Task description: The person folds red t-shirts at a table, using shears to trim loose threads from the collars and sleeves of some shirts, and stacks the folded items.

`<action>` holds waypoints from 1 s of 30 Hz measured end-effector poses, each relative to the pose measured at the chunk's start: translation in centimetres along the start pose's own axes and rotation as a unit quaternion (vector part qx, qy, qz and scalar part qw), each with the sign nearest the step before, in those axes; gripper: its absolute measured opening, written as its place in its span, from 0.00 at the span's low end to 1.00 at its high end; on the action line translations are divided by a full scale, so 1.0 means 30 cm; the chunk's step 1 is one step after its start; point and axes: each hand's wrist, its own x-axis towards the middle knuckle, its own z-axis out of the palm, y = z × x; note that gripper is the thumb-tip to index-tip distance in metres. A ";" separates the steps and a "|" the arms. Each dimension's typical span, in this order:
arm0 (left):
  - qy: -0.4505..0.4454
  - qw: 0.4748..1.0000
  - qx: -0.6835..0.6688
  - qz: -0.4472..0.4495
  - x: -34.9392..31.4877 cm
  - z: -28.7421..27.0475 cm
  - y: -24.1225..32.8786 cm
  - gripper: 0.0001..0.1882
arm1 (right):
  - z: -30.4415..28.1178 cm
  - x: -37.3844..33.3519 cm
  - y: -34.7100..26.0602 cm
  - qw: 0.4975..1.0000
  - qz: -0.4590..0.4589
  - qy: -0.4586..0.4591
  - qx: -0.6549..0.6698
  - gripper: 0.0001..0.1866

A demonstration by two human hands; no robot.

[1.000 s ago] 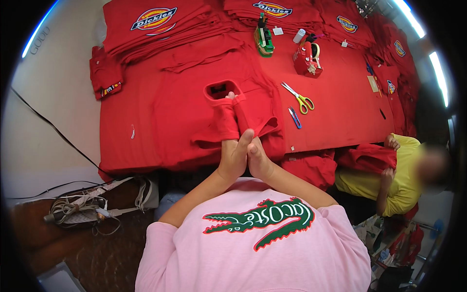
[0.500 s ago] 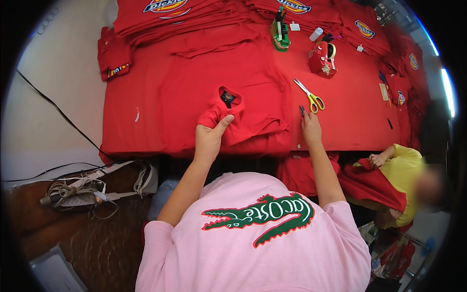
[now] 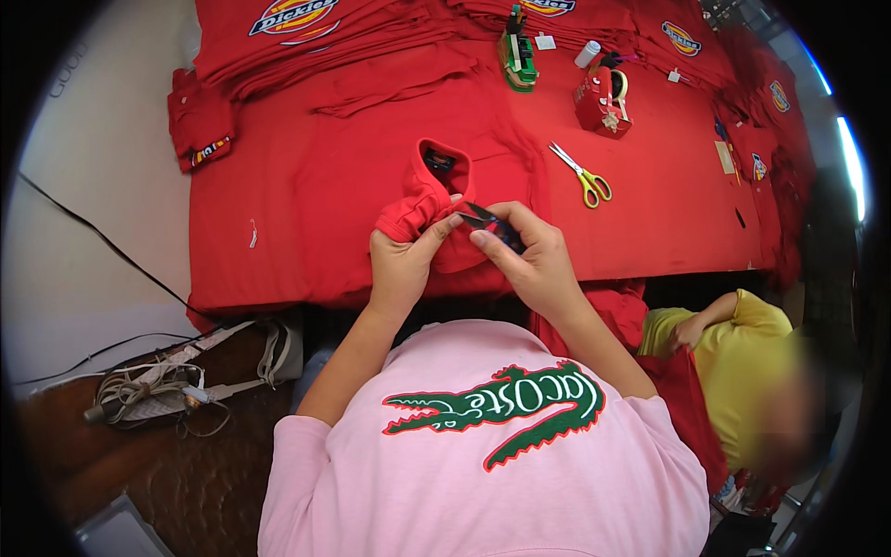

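My left hand (image 3: pixel 401 269) has the red garment (image 3: pixel 419 202) pinched between thumb and fingers, a fold bunched just below the ribbed collar (image 3: pixel 468 174), and that garment sits right in front of me at the near side of the red-covered table (image 3: pixel 668 218). In comes the other side: my right hand (image 3: pixel 540 258) is wrapped around the dark snips (image 3: pixel 504 234), thumb pressed on the near side, blades pointing left at my left thumb tip and the cloth. Whether the blades touch fabric, I cannot tell! Over to the right lie the yellow-handled scissors (image 3: pixel 592 186), points away from me, with the red tape dispenser (image 3: pixel 594 104) beyond them and a green dispenser (image 3: pixel 518 67) farther left.
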 end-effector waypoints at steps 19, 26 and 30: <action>-0.008 0.999 0.038 0.009 0.060 0.035 0.020 0.11 | -0.011 0.051 0.036 0.996 0.036 0.028 0.074 0.12; -0.004 0.999 -0.010 -0.031 0.071 0.046 0.038 0.11 | -0.027 0.059 0.014 0.996 0.032 0.039 0.080 0.11; -0.001 0.999 -0.022 -0.037 0.071 0.042 0.033 0.11 | -0.038 0.080 -0.016 0.996 0.009 0.048 0.072 0.09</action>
